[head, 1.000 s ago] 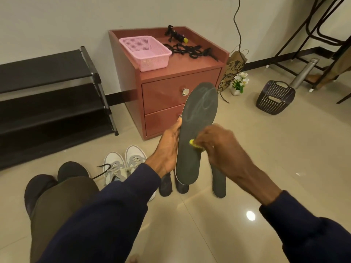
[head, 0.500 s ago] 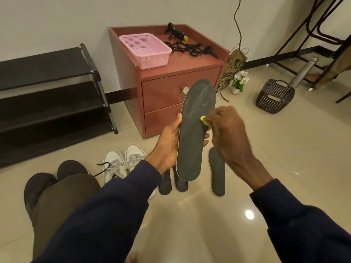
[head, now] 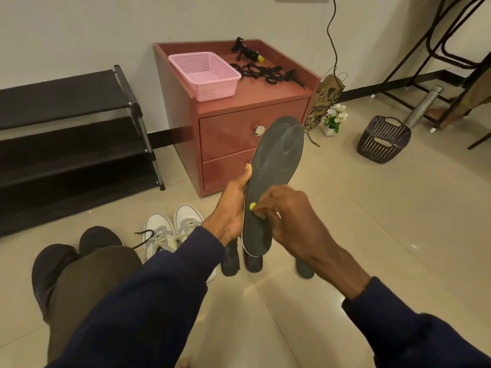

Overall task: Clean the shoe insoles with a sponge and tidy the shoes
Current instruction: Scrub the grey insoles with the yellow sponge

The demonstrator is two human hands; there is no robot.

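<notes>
Red-brown two-drawer wooden cabinet (head: 252, 144) against wall | pink perforated plastic basket (head: 204, 75) at cabinet top's front-left corner | tangled black straps (head: 263, 71) along its right edge | dark slotted plastic basket (head: 384, 143) on floor, right of cabinet, well apart

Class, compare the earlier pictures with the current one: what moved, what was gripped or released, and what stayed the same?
The right hand slid the yellow sponge up the insole, then back down toward its heel. Nothing was taken up or let go. The left hand still holds the insole upright by its edge; the white shoes stayed put.
</notes>
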